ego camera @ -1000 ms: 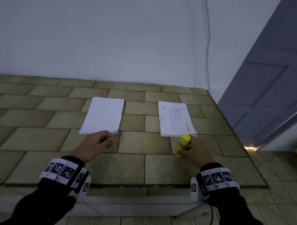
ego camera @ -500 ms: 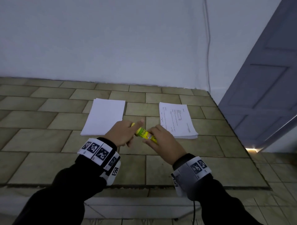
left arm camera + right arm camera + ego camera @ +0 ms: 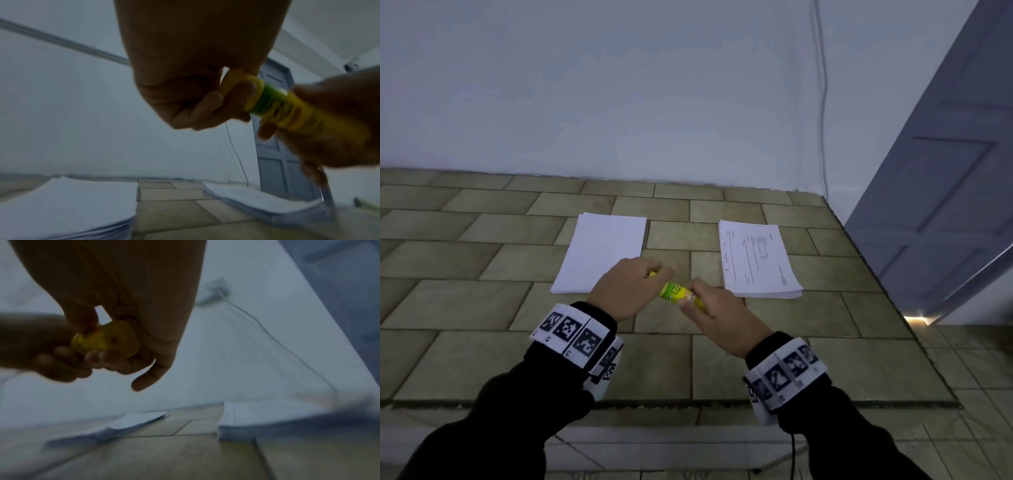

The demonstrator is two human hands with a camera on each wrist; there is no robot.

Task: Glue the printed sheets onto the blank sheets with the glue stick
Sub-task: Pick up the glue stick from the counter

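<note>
A yellow-green glue stick is held level between both hands above the tiled surface. My left hand grips its yellow cap with curled fingers. My right hand is wrapped round the labelled body; the flat base faces the right wrist camera. A stack of blank sheets lies just beyond my left hand. The stack of printed sheets lies to the right, past my right hand.
The tiled counter ends at a white wall behind the stacks and drops off at its right edge near a blue-grey door. A thin cable runs down the wall.
My right hand lifted the glue stick from beside the printed stack and brought it to the middle. My left hand came over from the blank stack and took hold of the cap end.
</note>
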